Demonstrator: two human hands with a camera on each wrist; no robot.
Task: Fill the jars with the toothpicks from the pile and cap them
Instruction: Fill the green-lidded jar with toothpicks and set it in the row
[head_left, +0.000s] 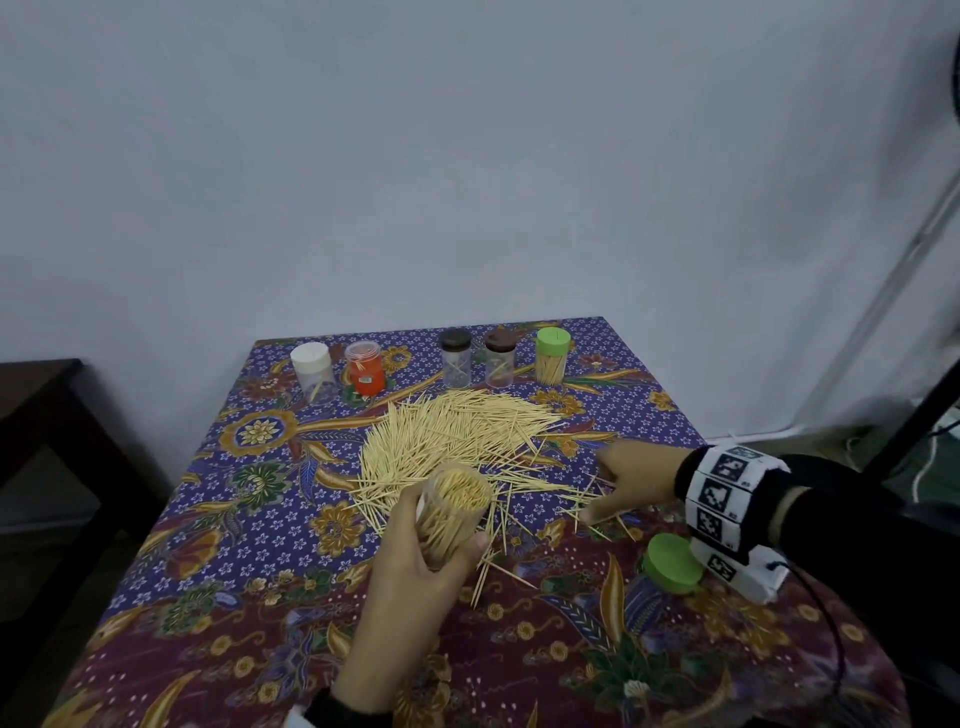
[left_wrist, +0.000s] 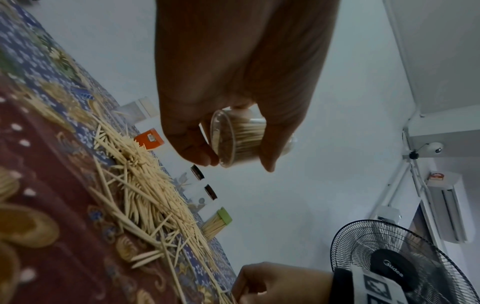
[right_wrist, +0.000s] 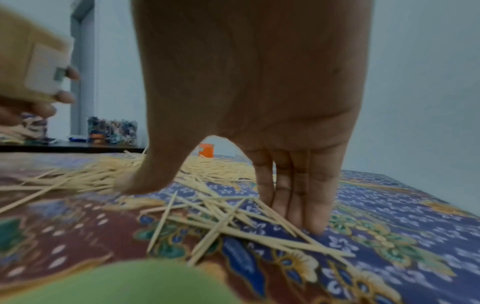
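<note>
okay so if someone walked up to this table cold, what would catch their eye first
Probably the big heap of toothpicks spread over the middle of the flowery tablecloth. Next, the left hand gripping an open jar packed with toothpicks near the heap's front edge, while the right hand presses its straight fingers on loose toothpicks to the right. A green cap lies by the right wrist, and five capped jars line the far edge.

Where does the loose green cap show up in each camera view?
Head: green cap at lower right, lying on the tablecloth beside the right wrist.
Left wrist: not in view.
Right wrist: blurred green shape at the bottom edge.
Shared landmark: the orange-labelled jar.
</note>
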